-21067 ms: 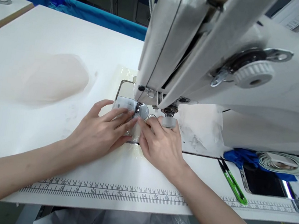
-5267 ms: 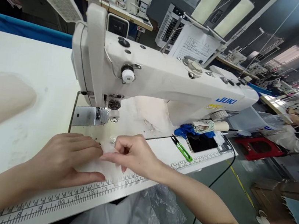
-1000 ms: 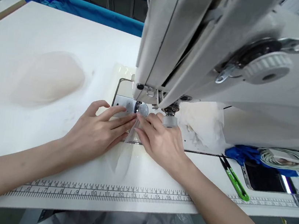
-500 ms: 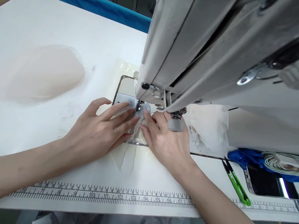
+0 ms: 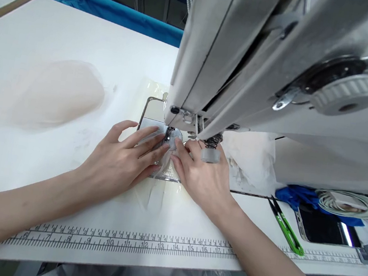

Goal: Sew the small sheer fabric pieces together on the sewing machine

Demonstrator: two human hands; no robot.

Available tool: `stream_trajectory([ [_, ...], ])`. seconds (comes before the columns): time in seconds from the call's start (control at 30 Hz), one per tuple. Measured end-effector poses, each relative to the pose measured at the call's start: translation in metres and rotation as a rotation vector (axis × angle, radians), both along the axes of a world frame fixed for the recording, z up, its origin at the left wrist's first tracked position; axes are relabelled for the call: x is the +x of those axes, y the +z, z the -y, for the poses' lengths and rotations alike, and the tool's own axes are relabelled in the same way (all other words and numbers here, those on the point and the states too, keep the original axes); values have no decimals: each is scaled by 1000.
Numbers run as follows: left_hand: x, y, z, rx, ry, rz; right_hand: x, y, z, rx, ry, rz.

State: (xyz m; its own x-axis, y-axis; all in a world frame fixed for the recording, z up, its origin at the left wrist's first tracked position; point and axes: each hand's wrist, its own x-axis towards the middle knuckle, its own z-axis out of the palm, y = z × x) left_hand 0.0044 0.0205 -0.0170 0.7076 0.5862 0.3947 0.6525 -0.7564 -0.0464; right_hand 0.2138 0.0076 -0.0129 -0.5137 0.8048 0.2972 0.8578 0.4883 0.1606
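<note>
My left hand (image 5: 121, 161) lies palm down just left of the sewing machine's presser foot (image 5: 168, 135). Its fingers are spread, with the tips on the metal plate and a thin sheer fabric (image 5: 165, 167). On the other side, my right hand (image 5: 204, 175) has bent fingers, with thumb and forefinger close together at the fabric's right edge. Part of that hand sits behind the spring-loaded knob (image 5: 211, 154) under the sewing machine head (image 5: 204, 63). Both hands cover much of the fabric, so its full outline is hidden.
A measuring scale (image 5: 114, 242) runs along the table's front edge. Green-handled snips (image 5: 289, 232), a phone (image 5: 324, 226), blue cloth (image 5: 294, 195) and a coiled pale cord (image 5: 346, 203) lie right. A faint beige rounded patch (image 5: 67, 94) is at left. Blue fabric (image 5: 119, 12) lines the far edge.
The view has shifted slightly, so the machine and the things at right appear a little further left. Both hands keep nearly the same position beside the presser foot.
</note>
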Motion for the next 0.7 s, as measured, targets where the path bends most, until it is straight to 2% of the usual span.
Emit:
stream_trajectory([
  [0.33, 1, 1, -2, 10, 10, 3, -1, -1, 1, 1, -17, 17],
  [0.53, 1, -1, -4, -55, 32, 24, -1, -3, -2, -4, -45, 12],
  [0.7, -3, 6, 0, 54, -1, 16, 2, 1, -2, 16, -16, -8],
])
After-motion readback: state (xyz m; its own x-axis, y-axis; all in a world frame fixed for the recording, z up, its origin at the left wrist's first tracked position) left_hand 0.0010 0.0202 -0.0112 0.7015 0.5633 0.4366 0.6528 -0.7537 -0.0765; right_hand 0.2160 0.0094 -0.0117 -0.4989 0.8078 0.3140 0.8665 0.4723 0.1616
